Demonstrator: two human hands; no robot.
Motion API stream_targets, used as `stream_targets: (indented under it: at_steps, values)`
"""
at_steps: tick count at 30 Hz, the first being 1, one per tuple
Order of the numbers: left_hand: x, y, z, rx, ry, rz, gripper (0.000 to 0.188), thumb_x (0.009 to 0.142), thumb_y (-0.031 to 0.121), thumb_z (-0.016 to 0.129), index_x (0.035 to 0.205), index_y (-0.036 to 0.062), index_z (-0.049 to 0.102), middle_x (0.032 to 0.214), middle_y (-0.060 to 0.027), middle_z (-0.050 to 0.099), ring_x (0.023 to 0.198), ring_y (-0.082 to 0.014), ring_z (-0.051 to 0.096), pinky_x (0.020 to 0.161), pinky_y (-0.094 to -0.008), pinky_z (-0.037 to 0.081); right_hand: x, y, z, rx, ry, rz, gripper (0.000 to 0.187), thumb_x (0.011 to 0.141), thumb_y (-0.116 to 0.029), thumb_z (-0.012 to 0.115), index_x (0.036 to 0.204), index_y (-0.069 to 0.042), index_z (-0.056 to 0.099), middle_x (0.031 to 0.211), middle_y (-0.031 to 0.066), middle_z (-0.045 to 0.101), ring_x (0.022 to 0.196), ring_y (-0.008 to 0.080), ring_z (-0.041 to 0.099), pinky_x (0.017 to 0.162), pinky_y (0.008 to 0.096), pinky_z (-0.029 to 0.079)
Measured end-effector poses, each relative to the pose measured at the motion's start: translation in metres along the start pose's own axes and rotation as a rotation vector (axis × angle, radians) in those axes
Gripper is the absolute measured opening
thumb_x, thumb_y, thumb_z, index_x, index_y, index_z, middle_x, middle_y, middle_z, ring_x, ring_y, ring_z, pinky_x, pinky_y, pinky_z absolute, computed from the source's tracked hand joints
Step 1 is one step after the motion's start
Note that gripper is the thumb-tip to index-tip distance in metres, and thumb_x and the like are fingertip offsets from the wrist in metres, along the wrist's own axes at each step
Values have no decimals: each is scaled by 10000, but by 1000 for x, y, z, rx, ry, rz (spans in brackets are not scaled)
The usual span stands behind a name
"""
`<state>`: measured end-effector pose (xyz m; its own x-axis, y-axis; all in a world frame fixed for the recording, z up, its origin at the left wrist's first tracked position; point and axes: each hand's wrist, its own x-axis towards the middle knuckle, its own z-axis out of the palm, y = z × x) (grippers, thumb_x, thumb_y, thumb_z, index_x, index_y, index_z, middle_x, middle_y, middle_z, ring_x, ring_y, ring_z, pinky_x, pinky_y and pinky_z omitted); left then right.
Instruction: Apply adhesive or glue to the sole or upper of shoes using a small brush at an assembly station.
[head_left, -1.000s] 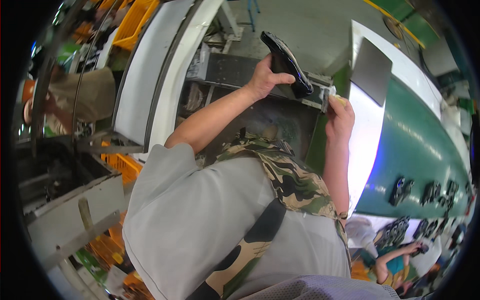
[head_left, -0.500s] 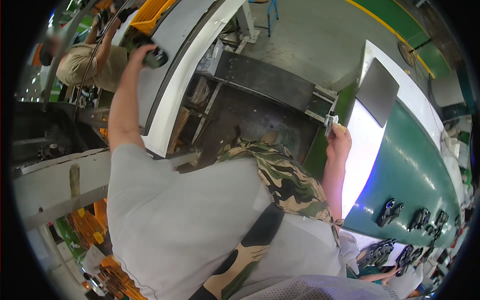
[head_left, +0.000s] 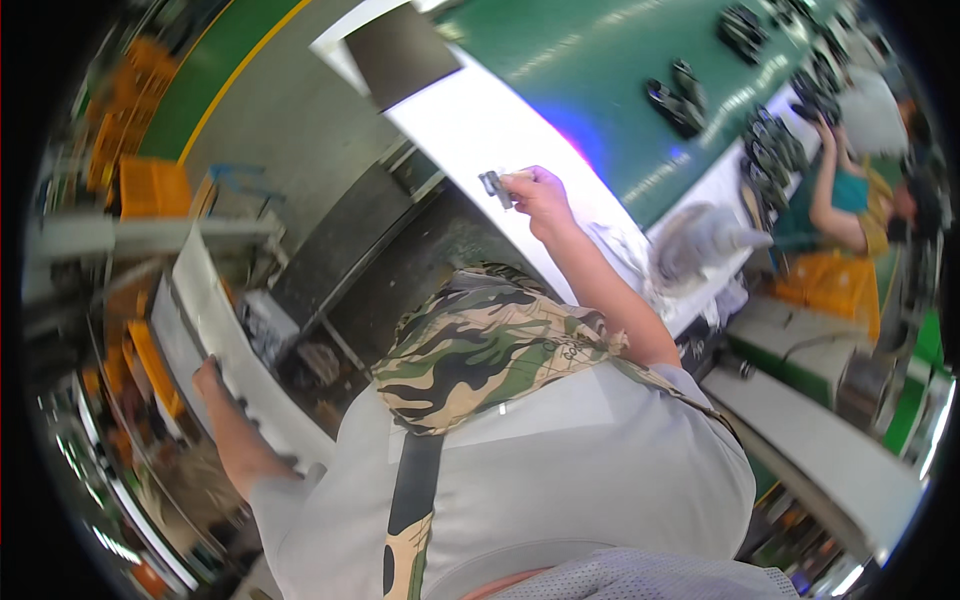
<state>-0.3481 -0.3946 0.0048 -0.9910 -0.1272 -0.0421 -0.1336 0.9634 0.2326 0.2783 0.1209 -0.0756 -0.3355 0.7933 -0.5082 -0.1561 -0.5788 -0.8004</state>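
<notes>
Because my right hand (head_left: 543, 205) is pinching a small grey metallic piece (head_left: 494, 188) by one end, the rest is jutting free over the white bench (head_left: 455, 125); my left hand (head_left: 206, 378) is showing too small to tell its grip.

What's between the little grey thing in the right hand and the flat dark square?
Just bare, bright white tabletop shows between the little grey thing and the dark square, in the head view.
</notes>
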Motion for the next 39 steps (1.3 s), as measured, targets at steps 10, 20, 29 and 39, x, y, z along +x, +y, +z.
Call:
stream_targets:
  at_steps: [10,20,29,39]
  values:
    - [-193,420,247,-303,-500,749,483,770,303,814,1118,0,672,789,-23,611,537,-79,491,468,-243,382,-83,-46,-147,242,313,-233,216,791,-146,776,827,-99,568,743,0,614,634,96,559,542,243,383]
    - [-703,635,377,-96,-1581,760,946,812,552,708,1389,-112,360,1280,-265,560,1066,-352,638,819,-431,553,-137,-29,-208,336,753,-426,191,818,-100,746,903,-64,579,824,6,611,692,76,557,623,218,440]
    - [-926,688,406,35,-1786,385,1004,786,642,677,1490,68,248,1422,-339,382,1224,-512,488,981,-575,461,-156,20,-214,485,1129,-332,190,798,-34,749,851,-59,567,777,-27,568,669,49,505,597,210,409]
    - [-903,663,439,-323,-1923,144,417,833,-3,585,1233,-9,469,1252,-234,550,1143,-453,559,955,-620,482,-140,2,-229,394,1123,-277,180,800,-34,744,843,-54,570,765,-32,558,663,42,488,593,211,399]
